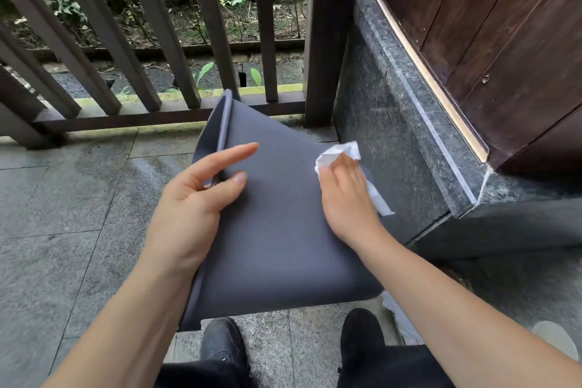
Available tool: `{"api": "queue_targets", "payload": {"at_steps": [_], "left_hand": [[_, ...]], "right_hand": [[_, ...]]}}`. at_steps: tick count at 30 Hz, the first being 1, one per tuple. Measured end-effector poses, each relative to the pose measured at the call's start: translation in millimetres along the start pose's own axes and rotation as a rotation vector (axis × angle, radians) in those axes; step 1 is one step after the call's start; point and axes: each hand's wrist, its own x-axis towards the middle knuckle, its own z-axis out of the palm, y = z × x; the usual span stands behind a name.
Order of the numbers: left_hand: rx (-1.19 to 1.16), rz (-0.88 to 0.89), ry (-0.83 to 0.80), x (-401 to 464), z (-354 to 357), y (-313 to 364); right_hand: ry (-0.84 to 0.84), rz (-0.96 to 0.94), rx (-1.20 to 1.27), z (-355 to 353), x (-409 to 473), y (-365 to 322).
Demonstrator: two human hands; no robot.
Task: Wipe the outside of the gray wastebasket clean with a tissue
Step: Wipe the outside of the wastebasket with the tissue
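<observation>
Slippage threatens you: your left hand (189,198) only steadies the tilted gray wastebasket (277,230) with relaxed fingers, while your right hand (343,195) clutches the tissue (338,153) at two o'clock.

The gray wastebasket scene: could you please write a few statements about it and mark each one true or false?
1. The gray wastebasket stands upright on the floor. False: it is tipped on its side, rim toward the railing.
2. The right hand holds a white tissue against the wastebasket's outer wall. True.
3. The left hand holds a second tissue. False: it holds no tissue; its thumb and index finger lie on the wastebasket near the rim.
4. Two dark shoes show at the bottom of the view. True.
5. The tissue lies inside the wastebasket. False: it is on the outside.
</observation>
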Motion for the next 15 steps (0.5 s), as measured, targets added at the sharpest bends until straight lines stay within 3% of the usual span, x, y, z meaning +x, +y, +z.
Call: {"api": "queue_targets", "payload": {"at_steps": [11, 15], "left_hand": [[-0.051, -0.146, 0.27, 13, -29, 5], [-0.051, -0.187, 0.293, 12, -31, 2]], "right_hand": [[-0.188, 0.023, -0.176, 21, -9, 10], [-0.217, 0.071, -0.259, 20, -8, 18]]}}
